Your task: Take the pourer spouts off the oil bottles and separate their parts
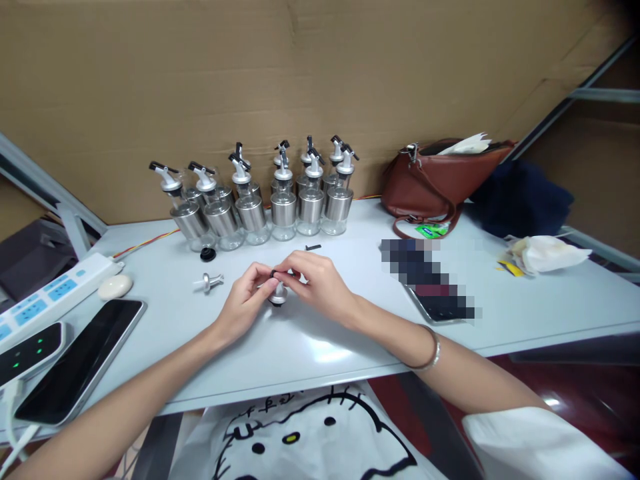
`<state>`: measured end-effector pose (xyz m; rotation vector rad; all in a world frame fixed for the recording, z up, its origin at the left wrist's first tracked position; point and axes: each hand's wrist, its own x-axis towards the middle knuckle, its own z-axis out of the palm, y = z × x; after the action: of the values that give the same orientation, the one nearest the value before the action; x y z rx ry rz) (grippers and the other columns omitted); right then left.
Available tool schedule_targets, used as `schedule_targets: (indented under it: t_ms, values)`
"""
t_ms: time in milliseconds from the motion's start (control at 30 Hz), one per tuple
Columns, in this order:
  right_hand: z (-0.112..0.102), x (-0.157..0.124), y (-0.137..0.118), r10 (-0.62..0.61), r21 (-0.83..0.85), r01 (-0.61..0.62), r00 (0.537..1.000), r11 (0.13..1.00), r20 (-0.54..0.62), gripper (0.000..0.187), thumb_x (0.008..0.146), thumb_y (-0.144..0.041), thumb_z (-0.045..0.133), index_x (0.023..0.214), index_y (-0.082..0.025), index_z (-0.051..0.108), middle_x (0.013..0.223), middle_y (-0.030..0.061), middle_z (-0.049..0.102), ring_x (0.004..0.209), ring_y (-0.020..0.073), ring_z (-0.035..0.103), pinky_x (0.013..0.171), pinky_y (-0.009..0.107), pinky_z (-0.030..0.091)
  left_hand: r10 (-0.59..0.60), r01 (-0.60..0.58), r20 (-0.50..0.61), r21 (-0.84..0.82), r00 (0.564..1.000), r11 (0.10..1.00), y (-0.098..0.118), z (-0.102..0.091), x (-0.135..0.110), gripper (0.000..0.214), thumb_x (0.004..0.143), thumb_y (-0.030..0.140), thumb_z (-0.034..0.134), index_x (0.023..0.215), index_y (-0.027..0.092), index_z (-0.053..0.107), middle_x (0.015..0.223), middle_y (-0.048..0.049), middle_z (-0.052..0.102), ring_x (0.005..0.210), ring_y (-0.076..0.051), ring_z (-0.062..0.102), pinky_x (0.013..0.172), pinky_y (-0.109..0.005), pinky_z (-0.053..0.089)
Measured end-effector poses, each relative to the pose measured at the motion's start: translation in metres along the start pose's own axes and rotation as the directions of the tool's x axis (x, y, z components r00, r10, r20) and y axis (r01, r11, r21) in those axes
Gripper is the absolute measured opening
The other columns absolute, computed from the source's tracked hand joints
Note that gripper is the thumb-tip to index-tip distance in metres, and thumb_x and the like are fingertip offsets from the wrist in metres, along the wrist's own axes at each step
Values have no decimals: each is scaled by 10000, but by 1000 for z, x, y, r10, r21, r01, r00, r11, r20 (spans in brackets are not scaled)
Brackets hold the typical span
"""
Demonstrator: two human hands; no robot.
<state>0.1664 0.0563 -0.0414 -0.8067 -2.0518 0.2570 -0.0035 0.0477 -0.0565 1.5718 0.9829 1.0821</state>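
Both my hands meet over the middle of the white table. My left hand (249, 299) pinches the top of a silver-and-black pourer spout (278, 295) between thumb and finger. My right hand (320, 283) is closed at the same black top, its fingertips partly hidden. Left of my hands lies a second pourer spout (211, 283), silver with a clear tube. Behind it is a black stopper ring (208, 254), and a small black lever (313, 247) rests beyond my right hand. Glass oil bottles (284, 208) with steel bands and spouts stand at the back.
A power strip (60, 293), a round white case (115, 287), a phone (83, 360) and a power bank (33, 352) sit at the left. At the right are a brown handbag (440, 177), a partly blurred phone (440, 308) and a crumpled white wrapper (547, 255). Cardboard (320, 73) backs the table.
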Motion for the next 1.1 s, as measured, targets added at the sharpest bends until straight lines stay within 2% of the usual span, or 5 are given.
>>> schedule_targets:
  t_ms: [200,400,700,1100]
  values:
    - [0,0,0,-11,50,9,1000,999,27,198,903,-141,462,963,-156,650,852,64,652,767,144,594,662,262,482,-26,20,-75,-80,997,997,3,-1,4,302,758,442,660,847,165,581,755,4,578,643,-111,523,615,-238,457]
    - [3,-1,2,-15,97,14,1000,995,13,185,895,-136,492,987,-140,652,902,76,636,779,132,601,641,243,501,-70,55,-103,-142,992,988,1,-3,7,340,714,448,706,841,159,582,746,8,584,651,-108,544,594,-223,463]
    - [1,0,-4,48,77,-52,998,996,49,215,867,-113,465,1008,-154,622,920,70,619,780,143,588,665,274,503,-68,53,-94,-153,993,987,2,-1,7,342,722,473,689,801,165,564,723,16,559,642,-105,533,593,-221,466]
    - [0,1,-2,38,59,-43,996,997,85,267,899,-115,427,1091,-169,605,911,68,582,812,154,575,729,302,500,-168,135,-101,-270,981,953,6,-4,9,378,659,477,737,775,167,554,719,26,556,665,-107,545,602,-222,486]
